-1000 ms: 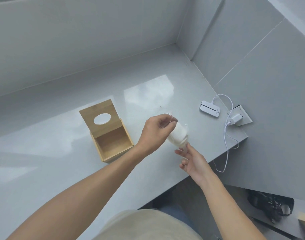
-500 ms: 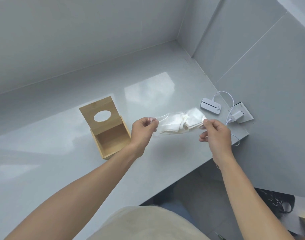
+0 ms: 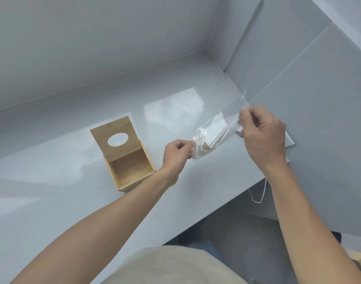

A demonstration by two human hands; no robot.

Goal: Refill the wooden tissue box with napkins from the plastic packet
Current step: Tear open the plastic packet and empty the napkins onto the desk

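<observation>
Packet [image 3: 214, 134] of napkins [image 3: 216, 133] is pinched at opposite ends by left hand [image 3: 175, 154] and right hand [image 3: 261, 132], held above counter [image 3: 73, 201] beside open box [image 3: 128, 160].

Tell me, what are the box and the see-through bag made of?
The box looks like pale wood, maybe bamboo: tan with faint grain, smooth and matte. The bag looks like thin clear plastic: shiny, crinkly, and white napkins show through it.
</observation>
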